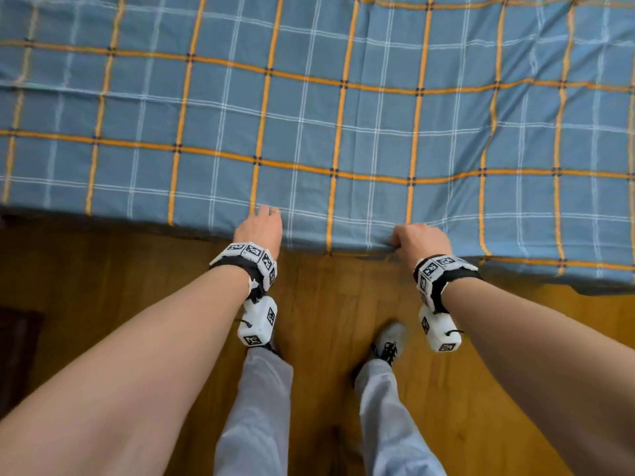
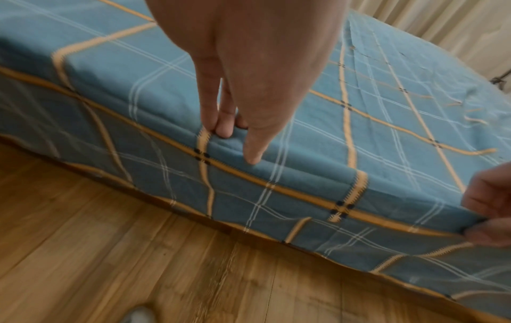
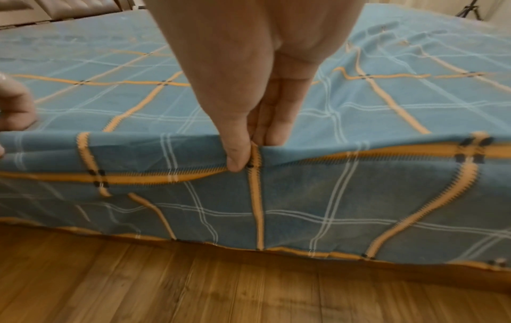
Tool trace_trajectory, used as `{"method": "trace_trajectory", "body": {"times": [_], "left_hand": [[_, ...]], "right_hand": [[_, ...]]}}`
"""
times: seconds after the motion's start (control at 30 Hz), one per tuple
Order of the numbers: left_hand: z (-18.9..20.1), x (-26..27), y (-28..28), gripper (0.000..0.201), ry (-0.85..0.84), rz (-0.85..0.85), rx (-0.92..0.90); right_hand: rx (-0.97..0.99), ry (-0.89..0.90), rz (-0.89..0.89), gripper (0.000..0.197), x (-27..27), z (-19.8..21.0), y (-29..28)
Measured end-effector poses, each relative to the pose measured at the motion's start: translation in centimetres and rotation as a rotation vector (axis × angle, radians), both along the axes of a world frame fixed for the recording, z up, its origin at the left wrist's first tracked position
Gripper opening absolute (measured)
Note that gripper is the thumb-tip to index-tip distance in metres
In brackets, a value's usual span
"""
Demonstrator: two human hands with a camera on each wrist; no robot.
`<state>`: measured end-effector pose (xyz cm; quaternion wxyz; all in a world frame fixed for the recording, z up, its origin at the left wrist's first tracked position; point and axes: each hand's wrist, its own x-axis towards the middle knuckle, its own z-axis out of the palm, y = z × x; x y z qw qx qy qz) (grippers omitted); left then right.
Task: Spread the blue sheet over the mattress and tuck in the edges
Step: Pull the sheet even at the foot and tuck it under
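Already the blue plaid sheet (image 1: pixel 343 115) covers the mattress top. Its near edge hangs untucked; the right hand (image 1: pixel 417 240) pinches it, while the left hand (image 1: pixel 261 228) rests flat with straight fingers.

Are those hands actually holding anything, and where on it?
The right hand pinches the blue sheet in a fold at the bed's near edge, thumb in front. The left hand has no grip; its straight fingers only rest there.

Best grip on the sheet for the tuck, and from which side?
Take the sheet at the fold along the mattress's near top edge, from the floor side, thumb in front, fingers on top. The right hand pinches there; below it the overhang hangs loose.
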<state>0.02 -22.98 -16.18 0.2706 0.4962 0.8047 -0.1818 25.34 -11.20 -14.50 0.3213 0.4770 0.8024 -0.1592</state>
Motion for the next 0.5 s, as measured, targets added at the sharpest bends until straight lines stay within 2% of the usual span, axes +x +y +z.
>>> {"method": "trace_trajectory", "body": {"times": [0.13,0.23,0.3,0.37,0.5], "left_hand": [[2.0,-0.1,3.0,0.037,-0.044,-0.106,-0.186],[4.3,1.4,6.1,0.028,-0.083,-0.224,-0.177],[5.6,4.1,8.8,0.031,-0.119,-0.276,-0.082],[6.5,8.1,11.6,0.032,-0.177,-0.339,0.006],[6.5,18.4,16.7,0.034,-0.275,-0.443,0.116]], "right_hand": [[-0.154,-0.044,-0.095,0.023,0.1,2.4,-0.2],[-0.319,-0.004,-0.231,0.034,1.6,3.9,-0.6],[-0.289,0.038,-0.326,0.043,4.2,4.8,0.1],[-0.201,0.042,-0.436,0.042,7.9,5.7,1.9],[-0.004,-0.061,-0.614,0.045,17.4,5.8,6.2]]}}
